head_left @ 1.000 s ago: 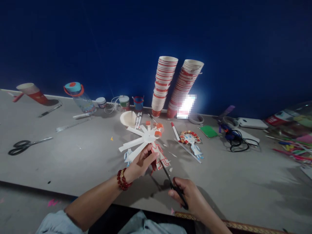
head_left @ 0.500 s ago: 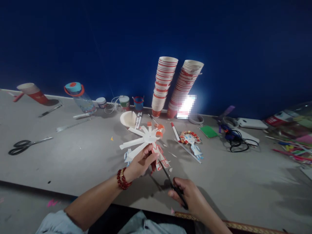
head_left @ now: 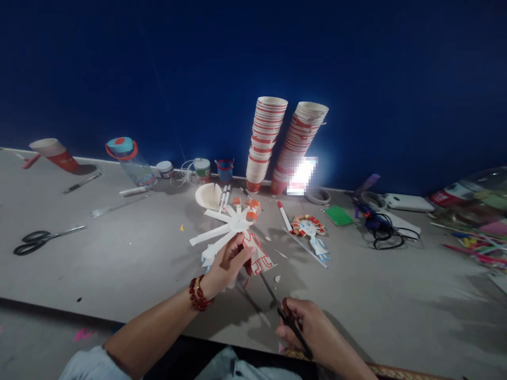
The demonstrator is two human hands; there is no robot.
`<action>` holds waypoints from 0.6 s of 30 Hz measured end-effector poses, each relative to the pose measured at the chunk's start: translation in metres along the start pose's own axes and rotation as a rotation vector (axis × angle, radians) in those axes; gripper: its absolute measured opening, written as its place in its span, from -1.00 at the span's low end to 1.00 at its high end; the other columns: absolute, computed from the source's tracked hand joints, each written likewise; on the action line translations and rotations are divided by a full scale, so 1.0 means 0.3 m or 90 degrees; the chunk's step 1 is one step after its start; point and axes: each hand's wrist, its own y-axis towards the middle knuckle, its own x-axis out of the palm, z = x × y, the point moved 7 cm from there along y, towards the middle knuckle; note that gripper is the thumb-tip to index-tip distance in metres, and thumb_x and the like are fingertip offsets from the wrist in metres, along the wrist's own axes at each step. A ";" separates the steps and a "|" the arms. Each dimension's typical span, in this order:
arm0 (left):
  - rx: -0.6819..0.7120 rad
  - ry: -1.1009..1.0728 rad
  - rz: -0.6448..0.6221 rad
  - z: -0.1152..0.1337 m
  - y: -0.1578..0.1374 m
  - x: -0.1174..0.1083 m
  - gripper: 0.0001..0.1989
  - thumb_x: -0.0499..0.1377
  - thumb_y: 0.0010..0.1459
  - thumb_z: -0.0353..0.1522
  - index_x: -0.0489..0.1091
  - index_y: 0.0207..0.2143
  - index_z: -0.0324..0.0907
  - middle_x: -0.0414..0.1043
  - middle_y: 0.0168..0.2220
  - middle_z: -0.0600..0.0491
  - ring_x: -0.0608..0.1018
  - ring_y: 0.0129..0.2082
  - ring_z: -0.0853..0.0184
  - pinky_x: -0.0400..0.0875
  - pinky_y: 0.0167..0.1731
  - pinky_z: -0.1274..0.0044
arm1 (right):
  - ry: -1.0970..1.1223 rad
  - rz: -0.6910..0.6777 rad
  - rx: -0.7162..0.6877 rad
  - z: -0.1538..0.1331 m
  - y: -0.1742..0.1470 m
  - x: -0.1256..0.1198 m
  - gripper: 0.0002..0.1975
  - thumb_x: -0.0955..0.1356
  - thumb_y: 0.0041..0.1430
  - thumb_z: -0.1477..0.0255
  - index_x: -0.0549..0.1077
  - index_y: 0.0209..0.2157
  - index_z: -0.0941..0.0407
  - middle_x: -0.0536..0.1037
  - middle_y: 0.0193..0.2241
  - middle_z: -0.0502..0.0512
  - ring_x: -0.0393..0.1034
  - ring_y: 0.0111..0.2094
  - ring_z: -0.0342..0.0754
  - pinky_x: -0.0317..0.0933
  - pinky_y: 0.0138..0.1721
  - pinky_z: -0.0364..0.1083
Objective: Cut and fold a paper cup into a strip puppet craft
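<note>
Between thumb and fingers, my left hand (head_left: 227,264) pinches a paper doll cutout (head_left: 257,250) with a dress and legs drawn in red. White strips fan out from the doll's head, and a few end in orange curls. My right hand (head_left: 307,322) is closed round the black handles of a pair of scissors (head_left: 271,290). The blade tips reach the paper's lower edge by the drawn feet; whether they touch it I cannot tell. To the right lies a second paper doll (head_left: 316,243), drawn in blue with a curled red and orange fringe.
Two tall paper cup stacks (head_left: 261,153) stand by the blue wall. Another pair of scissors (head_left: 49,237) lies at left, near a water bottle (head_left: 129,163). Right of the dolls are a green square (head_left: 338,215), a black cable (head_left: 386,235) and a white phone-like object (head_left: 410,202). Paper scraps lie about.
The scissors and my right hand have moved slightly down, so the blades now overlap the doll's legs less. The doll has shifted a little left in my left hand.
</note>
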 end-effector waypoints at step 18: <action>-0.053 -0.063 0.005 -0.027 0.002 0.005 -0.80 0.19 0.15 -0.22 0.33 -0.34 -0.17 0.29 -0.53 0.17 0.34 -0.58 0.46 0.34 -0.56 0.60 | 0.161 -0.040 -0.015 -0.016 0.012 -0.015 -0.40 0.38 -0.05 -0.17 0.18 -0.53 0.08 0.22 -0.63 -0.12 0.24 -0.62 -0.18 0.07 -0.60 -0.22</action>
